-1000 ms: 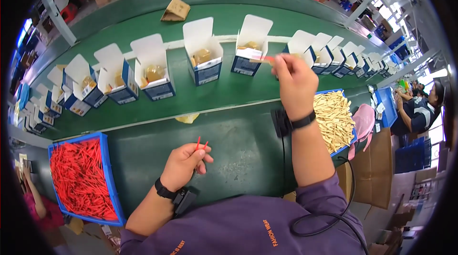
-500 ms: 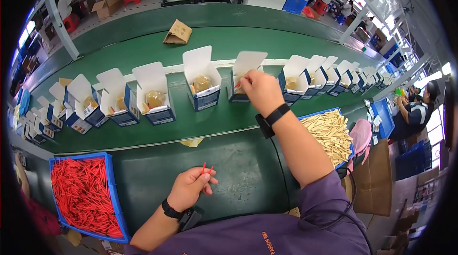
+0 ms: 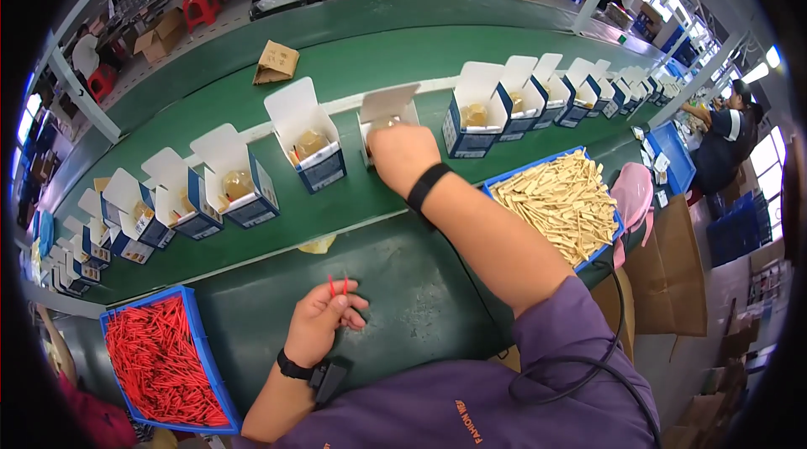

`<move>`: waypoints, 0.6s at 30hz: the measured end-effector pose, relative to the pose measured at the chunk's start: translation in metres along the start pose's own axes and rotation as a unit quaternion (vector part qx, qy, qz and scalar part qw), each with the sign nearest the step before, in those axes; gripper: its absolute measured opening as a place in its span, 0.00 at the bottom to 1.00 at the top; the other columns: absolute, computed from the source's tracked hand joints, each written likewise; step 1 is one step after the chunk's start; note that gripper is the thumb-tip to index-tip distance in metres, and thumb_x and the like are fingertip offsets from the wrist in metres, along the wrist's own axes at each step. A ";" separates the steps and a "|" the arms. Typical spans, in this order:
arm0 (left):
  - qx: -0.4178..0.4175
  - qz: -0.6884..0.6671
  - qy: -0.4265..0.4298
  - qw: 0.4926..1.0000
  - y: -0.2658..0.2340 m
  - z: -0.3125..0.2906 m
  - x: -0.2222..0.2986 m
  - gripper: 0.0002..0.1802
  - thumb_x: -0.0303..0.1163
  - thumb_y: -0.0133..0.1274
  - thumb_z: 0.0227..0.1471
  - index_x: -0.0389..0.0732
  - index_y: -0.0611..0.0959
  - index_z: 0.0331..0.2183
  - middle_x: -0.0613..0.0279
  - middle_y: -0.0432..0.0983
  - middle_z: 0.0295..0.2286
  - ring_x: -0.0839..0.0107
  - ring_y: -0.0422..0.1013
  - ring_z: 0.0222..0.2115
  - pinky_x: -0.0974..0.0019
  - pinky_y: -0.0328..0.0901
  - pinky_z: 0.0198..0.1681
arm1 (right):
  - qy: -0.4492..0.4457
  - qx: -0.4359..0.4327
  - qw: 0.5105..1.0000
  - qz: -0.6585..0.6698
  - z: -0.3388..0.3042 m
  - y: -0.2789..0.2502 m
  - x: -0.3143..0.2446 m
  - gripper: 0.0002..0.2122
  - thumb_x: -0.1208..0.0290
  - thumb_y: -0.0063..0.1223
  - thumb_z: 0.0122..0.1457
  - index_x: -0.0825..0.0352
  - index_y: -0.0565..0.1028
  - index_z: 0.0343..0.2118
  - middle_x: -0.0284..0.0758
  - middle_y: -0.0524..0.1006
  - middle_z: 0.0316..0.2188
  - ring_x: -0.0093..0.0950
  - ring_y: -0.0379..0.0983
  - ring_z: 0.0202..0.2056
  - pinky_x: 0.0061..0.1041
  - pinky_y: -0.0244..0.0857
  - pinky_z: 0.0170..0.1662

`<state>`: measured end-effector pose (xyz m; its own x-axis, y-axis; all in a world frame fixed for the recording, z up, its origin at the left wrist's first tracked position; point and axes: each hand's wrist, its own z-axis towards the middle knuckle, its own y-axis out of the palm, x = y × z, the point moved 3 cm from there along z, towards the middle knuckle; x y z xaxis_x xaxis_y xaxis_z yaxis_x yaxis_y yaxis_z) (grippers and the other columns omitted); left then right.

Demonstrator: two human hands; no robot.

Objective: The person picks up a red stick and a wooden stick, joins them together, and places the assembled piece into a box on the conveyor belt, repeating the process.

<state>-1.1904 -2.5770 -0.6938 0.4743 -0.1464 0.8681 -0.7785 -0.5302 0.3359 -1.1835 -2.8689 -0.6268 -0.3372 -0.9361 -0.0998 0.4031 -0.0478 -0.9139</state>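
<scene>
Right hand (image 3: 402, 155) reaches out at twelve o'clock, fingers bunched inside the open carton (image 3: 385, 115) on the green worktop (image 3: 420, 298); whether it holds a piece can't be told. Left hand (image 3: 324, 323) waits low, pinching red sticks (image 3: 337, 285). This looks like loading; the neighbouring carton probably wants a stick.

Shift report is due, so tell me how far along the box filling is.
Done: nothing can be confirmed; every open box shows only a yellowish item inside. In hand: the right hand is over the open box on the belt, while the left hand holds red sticks. Left: the red sticks' tray and the tan pieces' tray remain well stocked.
</scene>
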 end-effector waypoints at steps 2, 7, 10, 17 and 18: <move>-0.004 -0.027 -0.001 1.000 -0.001 -0.002 -0.001 0.18 0.29 0.44 0.65 0.32 0.71 0.54 0.53 0.79 0.37 0.69 0.77 0.30 0.69 0.72 0.36 | 0.036 -0.084 0.996 0.003 0.013 0.003 0.004 0.10 0.65 0.50 0.57 0.63 0.80 0.29 0.43 0.80 0.25 0.43 0.78 0.31 0.41 0.73 0.36; -0.036 -0.088 -0.016 0.995 -0.009 0.011 0.000 0.21 0.31 0.43 0.66 0.34 0.68 0.58 0.57 0.77 0.32 0.75 0.71 0.25 0.73 0.67 0.31 | -0.122 0.165 0.964 0.167 -0.047 -0.059 -0.027 0.08 0.72 0.57 0.57 0.68 0.80 0.37 0.41 0.80 0.31 0.39 0.77 0.32 0.34 0.71 0.37; -0.062 -0.073 -0.012 0.995 0.000 0.007 -0.006 0.24 0.30 0.43 0.65 0.35 0.66 0.60 0.60 0.76 0.30 0.79 0.66 0.22 0.76 0.63 0.28 | 0.002 -0.116 0.894 0.433 -0.109 -0.041 -0.053 0.09 0.75 0.59 0.57 0.68 0.80 0.41 0.33 0.77 0.28 0.26 0.73 0.29 0.25 0.68 0.34; -0.089 -0.008 -0.025 0.996 0.013 0.005 -0.006 0.28 0.29 0.43 0.65 0.37 0.61 0.63 0.64 0.72 0.27 0.82 0.60 0.20 0.78 0.58 0.24 | 0.110 -0.167 0.813 0.547 -0.162 -0.019 -0.077 0.11 0.74 0.60 0.57 0.64 0.80 0.43 0.29 0.75 0.26 0.22 0.72 0.28 0.24 0.67 0.33; -0.113 -0.016 -0.043 0.993 0.015 0.007 -0.008 0.28 0.29 0.43 0.64 0.37 0.60 0.64 0.64 0.71 0.26 0.82 0.59 0.20 0.78 0.57 0.24 | 0.074 -0.157 0.832 0.527 -0.162 -0.023 -0.078 0.10 0.74 0.61 0.57 0.64 0.80 0.43 0.30 0.75 0.26 0.22 0.72 0.28 0.24 0.68 0.32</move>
<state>-1.2027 -2.5891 -0.6982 0.5265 -0.2085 0.8242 -0.8298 -0.3368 0.4449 -1.3044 -2.7383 -0.6618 -0.0474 -0.3465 -0.9369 0.3073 0.8874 -0.3437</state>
